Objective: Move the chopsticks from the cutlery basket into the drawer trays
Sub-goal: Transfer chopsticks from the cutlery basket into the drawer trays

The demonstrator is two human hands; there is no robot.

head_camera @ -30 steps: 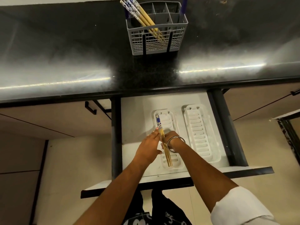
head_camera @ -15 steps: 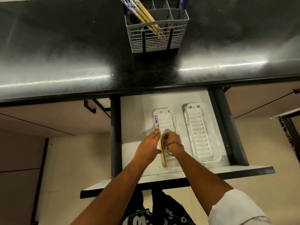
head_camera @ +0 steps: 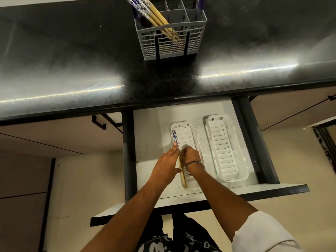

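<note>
Settling chopsticks (head_camera: pixel 182 172) now flat along left tray (head_camera: pixel 187 135) edge; left hand (head_camera: pixel 168 165) fingers straight against them, right hand (head_camera: pixel 190 155) curled, grip unclear. More wait in basket (head_camera: pixel 171 40).

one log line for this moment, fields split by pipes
chopsticks lying along left tray left edge | left hand fingers on them | right hand beside, grip unclear | right tray bare | more in basket

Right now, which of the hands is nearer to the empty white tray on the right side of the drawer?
The right hand. It sits over the other tray, beside the empty tray; the left hand is farther off, beyond the chopsticks.
</note>
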